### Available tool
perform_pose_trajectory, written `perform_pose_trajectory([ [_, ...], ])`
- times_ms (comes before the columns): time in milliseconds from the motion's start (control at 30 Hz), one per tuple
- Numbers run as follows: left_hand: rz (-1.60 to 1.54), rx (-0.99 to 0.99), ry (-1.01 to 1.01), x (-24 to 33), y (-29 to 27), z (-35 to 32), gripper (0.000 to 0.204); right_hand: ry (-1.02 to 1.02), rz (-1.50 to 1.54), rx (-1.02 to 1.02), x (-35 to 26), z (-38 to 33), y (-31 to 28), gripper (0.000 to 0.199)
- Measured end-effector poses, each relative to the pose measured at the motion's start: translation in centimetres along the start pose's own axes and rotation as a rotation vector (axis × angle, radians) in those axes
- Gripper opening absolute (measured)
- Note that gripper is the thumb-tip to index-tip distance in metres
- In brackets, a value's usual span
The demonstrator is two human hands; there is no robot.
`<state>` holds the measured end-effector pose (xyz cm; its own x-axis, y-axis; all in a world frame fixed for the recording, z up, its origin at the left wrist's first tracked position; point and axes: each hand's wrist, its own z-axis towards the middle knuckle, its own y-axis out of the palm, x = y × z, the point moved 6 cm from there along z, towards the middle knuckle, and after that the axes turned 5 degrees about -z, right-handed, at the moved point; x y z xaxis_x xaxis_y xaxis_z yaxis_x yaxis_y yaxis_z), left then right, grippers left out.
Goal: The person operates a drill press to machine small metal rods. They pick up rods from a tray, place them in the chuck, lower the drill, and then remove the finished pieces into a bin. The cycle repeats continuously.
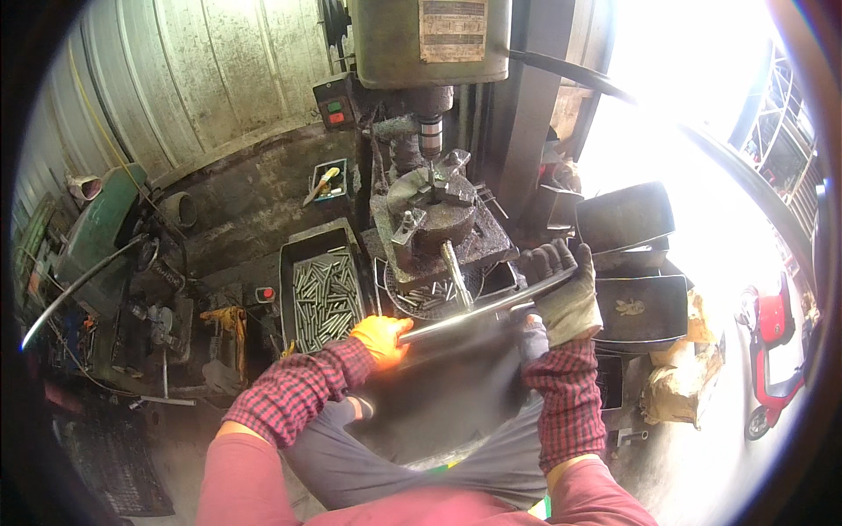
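Observation:
My left hand (380, 342), in an orange glove, closes on the left end of a dark metal tray (469, 337) with a bright, straight rim. My right hand (566, 298), in a grey work glove, grips its right end, fingers beyond the rim and thumb on the near side. The tray is tilted, its right end higher in view, and its lower part is blurred. Just beyond it stands a drill press with a round chuck vise (430, 206) on its table. A vise handle (456, 276) points toward me. Beneath, a round basket (421, 302) holds short metal pins.
Left of the vise, a rectangular bin (285, 280) holds many metal pins. Dark trays (627, 215) are stacked at the right. A switch box (334, 103) hangs by the drill head (430, 44). A yellow-handled brush (323, 184) lies behind the bin. A red scooter (774, 351) stands far right.

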<state>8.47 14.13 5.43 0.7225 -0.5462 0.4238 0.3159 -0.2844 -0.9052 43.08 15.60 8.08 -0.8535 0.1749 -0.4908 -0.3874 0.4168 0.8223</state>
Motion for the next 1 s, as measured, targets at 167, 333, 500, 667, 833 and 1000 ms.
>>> perform_pose_trajectory([
  [167,-0.045,0.254,0.273,-1.6,1.9,-0.2,0.04,0.11,0.26,-0.207,0.7,-0.6,3.8,0.032],
  [333,-0.284,0.25,0.068,-2.8,7.6,1.2,0.042,-0.145,-0.234,-0.062,-0.3,-2.7,7.1,0.031],
  [500,-0.339,0.577,-0.407,-0.3,11.3,2.2,0.061,-0.221,-0.625,-0.206,0.0,-4.2,11.6,0.042],
  [667,-0.277,0.937,-0.004,6.2,6.8,-7.1,0.085,-0.209,-0.502,-0.238,0.3,-4.8,11.4,0.043],
  [833,-0.208,1.137,-0.164,-1.6,4.0,-19.3,0.043,-0.236,-0.583,-0.209,0.2,-4.9,11.4,0.04],
  [1000,-0.256,0.963,-1.061,-15.8,10.5,-28.4,0.079,-0.228,-0.601,-0.169,0.4,-5.4,11.9,0.034],
])
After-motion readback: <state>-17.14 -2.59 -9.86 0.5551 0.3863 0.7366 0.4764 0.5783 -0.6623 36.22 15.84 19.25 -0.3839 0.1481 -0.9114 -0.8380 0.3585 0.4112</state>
